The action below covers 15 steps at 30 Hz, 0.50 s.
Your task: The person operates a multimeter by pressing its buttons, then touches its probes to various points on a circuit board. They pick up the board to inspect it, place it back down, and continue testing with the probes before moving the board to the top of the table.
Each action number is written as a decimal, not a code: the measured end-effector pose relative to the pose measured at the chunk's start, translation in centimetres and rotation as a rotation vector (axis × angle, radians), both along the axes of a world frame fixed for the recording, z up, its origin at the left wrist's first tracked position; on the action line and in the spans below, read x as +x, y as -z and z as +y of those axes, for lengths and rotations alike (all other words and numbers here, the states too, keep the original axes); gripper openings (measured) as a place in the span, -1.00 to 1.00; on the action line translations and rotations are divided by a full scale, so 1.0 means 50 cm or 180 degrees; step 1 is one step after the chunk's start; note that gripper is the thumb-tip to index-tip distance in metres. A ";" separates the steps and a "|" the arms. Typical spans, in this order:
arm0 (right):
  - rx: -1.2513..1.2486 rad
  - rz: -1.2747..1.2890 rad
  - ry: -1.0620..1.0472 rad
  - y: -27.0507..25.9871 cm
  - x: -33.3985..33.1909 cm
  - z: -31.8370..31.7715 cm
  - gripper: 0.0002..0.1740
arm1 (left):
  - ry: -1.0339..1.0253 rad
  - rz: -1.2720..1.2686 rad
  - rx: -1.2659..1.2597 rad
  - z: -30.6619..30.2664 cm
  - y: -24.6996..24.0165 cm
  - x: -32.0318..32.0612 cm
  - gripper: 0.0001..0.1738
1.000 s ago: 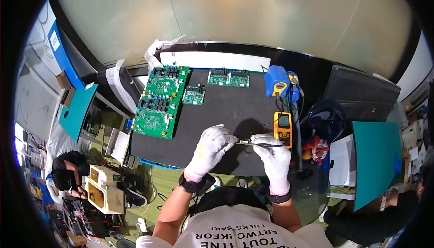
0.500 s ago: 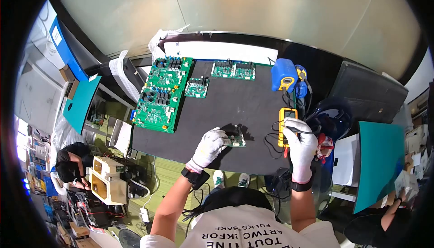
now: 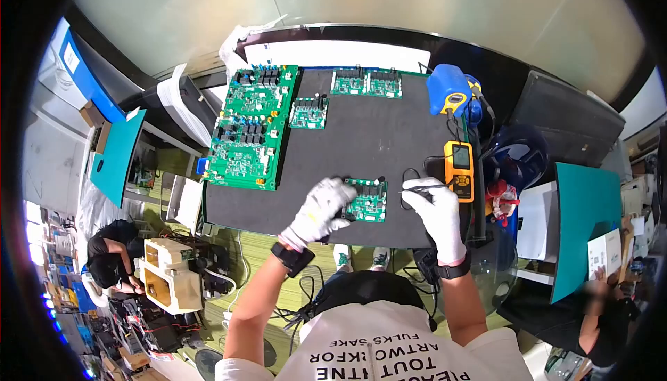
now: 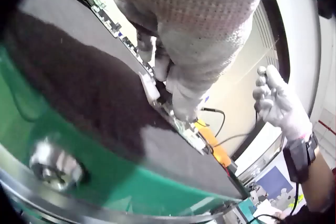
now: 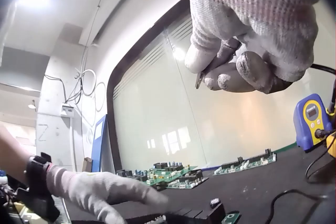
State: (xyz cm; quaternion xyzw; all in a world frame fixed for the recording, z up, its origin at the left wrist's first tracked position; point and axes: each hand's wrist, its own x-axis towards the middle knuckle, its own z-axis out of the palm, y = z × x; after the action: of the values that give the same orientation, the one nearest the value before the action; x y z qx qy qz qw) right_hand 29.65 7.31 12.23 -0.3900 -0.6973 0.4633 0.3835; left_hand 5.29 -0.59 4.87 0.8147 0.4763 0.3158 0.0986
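Observation:
A small green circuit board (image 3: 367,201) with a row of black parts lies face up near the front of the dark mat. My white-gloved left hand (image 3: 318,208) is at its left edge, thumb and forefinger spread apart; in the left wrist view the fingertips overlap the board (image 4: 191,134). My gloved right hand (image 3: 436,208) is raised to the right of the board, apart from it. Between its thumb and curled fingers it pinches a thin dark tool (image 3: 417,190), whose metal tip (image 5: 198,80) sticks out in the right wrist view.
Large green circuit boards (image 3: 243,158) cover the mat's left side, a small board (image 3: 308,113) beside them. Two more small boards (image 3: 366,83) lie at the back. On the right are a yellow multimeter (image 3: 459,171) with black leads and a blue soldering station (image 3: 448,90).
The board, held up between both hands at first, now lies flat on the mat. My right hand swung out toward the multimeter, then back nearer the board. My left thumb and fingers have spread.

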 end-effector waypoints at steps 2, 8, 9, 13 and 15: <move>-0.0330 -0.0058 -0.0029 0.011 -0.016 -0.014 -0.81 | -0.0335 0.0640 -0.0575 -0.007 0.012 -0.036 0.03; -0.1061 -0.0182 -0.0213 0.062 -0.065 -0.055 -0.80 | -0.0074 0.1024 -0.0836 0.038 0.032 -0.068 0.18; -0.0922 -0.0400 -0.0250 0.072 -0.069 -0.060 -0.79 | 0.0005 0.0964 -0.0944 0.044 0.039 -0.067 0.17; -0.0984 -0.0486 -0.0324 0.114 -0.084 -0.081 -0.77 | 0.0047 0.0727 -0.0937 0.044 0.067 -0.074 0.15; -0.1143 -0.0469 -0.0283 0.134 -0.096 -0.089 -0.77 | 0.0056 0.0566 -0.0833 0.042 0.076 -0.078 0.15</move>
State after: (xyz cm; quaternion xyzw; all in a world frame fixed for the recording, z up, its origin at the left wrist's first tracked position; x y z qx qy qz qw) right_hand 24.87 2.84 5.54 -0.4538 -0.6462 0.5669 0.2348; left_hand 1.42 1.49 1.06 0.8237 0.5131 0.1769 0.1641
